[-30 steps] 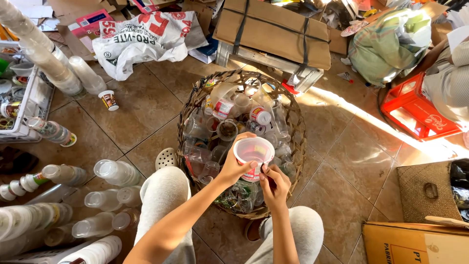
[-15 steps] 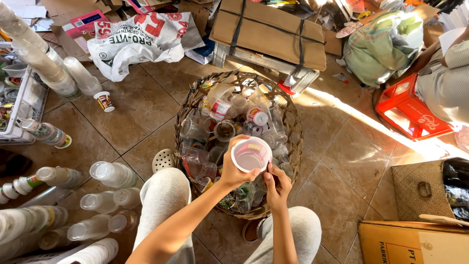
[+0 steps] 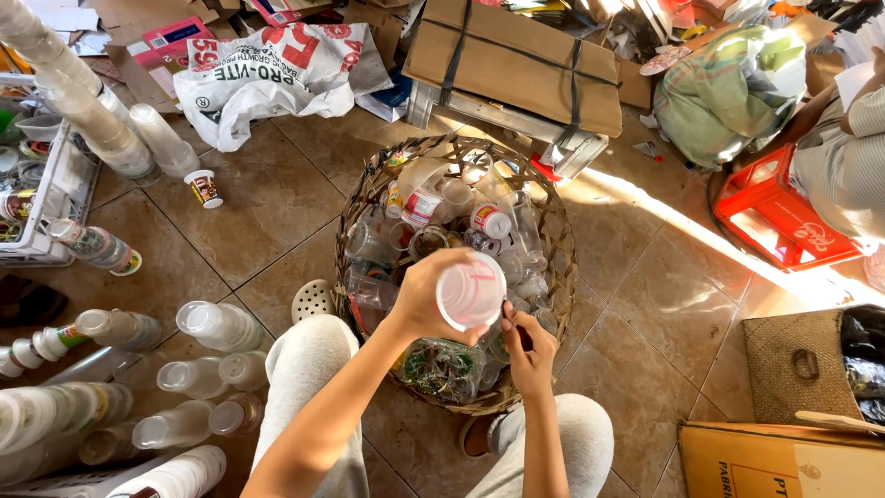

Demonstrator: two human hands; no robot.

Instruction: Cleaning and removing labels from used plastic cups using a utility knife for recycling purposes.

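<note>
Cup: clear plastic cup (image 3: 470,291) with a pink-tinted rim, held over the wicker basket (image 3: 557,242), in front of the person's knees.
Cup axis: long axis runs roughly toward the camera; open mouth faces up at the lens, tilted slightly right, base pointing down and away.
Cup look: thin translucent wall, round mouth, faint red print on the side; inside looks empty.
Left hand: left hand (image 3: 426,297) wraps the cup's wall from the left, fingers curled around it, grip clenched on the cup.
Right hand: right hand (image 3: 529,349) just beside the cup's lower right rim, fingers pinched together on something small and dark; what it is, cannot tell.
Basket: round, woven, standing on the tiled floor (image 3: 258,207); filled with a loose jumble of clear cups and small containers.
Left of basket: stacked cups (image 3: 198,323) lie on their sides in rows on the floor, well apart from the hands.
Beyond basket: white printed sack (image 3: 277,78) and flat cardboard bundle (image 3: 516,60) tied with dark straps.
Right edge: red plastic crate (image 3: 784,217); another person's sleeve (image 3: 848,157) near it.
</note>
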